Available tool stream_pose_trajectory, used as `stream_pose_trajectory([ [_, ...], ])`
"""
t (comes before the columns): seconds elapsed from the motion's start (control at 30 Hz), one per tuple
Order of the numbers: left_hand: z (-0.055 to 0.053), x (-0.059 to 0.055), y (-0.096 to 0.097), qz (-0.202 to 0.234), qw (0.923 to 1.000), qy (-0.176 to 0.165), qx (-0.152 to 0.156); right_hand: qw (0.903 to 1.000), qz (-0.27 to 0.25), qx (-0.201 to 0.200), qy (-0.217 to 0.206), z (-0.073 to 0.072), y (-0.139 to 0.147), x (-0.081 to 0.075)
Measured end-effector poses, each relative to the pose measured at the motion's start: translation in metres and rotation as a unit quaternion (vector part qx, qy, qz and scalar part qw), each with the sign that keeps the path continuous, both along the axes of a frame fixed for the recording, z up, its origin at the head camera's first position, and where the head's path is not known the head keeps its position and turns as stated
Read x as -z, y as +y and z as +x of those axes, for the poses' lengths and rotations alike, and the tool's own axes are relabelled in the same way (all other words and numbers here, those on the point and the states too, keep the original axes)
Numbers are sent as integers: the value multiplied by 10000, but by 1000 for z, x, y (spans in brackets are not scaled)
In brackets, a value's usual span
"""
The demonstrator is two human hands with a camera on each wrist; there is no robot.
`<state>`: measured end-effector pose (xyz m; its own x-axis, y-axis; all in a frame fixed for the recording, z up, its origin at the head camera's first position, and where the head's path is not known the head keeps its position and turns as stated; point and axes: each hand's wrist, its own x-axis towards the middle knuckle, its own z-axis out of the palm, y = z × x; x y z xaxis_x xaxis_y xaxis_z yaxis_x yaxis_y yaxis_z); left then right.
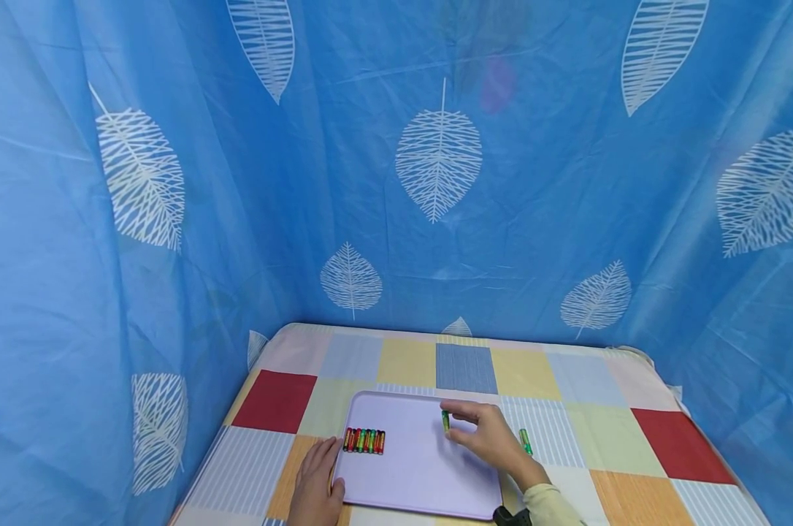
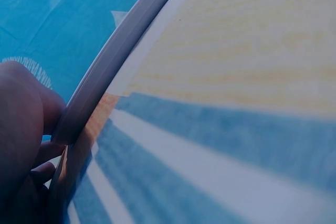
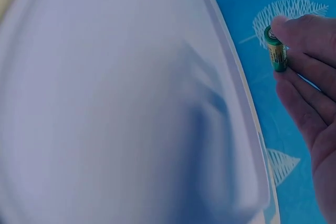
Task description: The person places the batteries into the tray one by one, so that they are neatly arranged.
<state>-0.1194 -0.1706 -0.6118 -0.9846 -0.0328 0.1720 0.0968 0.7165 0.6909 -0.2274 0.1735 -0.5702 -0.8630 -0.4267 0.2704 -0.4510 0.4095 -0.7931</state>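
Observation:
A green and gold battery [image 3: 277, 51] is pinched between the thumb and fingertips of my right hand [image 1: 491, 438]. It stands nearly upright above the right half of a pale lilac tray [image 1: 410, 478], and the hand's shadow falls on the tray. My left hand [image 1: 316, 482] rests at the tray's left edge, fingers relaxed and thumb near the front corner; in the left wrist view its thumb [image 2: 31, 98] touches the rim. Close by those fingers, several red and green batteries [image 1: 364, 441] lie side by side in a row on the tray.
Another green battery [image 1: 525, 441] lies on the patchwork tablecloth [image 1: 626, 438], right of the tray and beyond my right forearm. Blue curtains [image 1: 528, 183] with white leaf prints hang behind the table and along both sides. A dark band [image 1: 511, 517] circles my right wrist.

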Motion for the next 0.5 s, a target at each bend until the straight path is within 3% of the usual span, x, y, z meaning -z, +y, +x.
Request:
stream_pose_trajectory([
  [0.5,0,0,0,54,10000,42,-5,9975,-681,36,-174,9,-46,8],
])
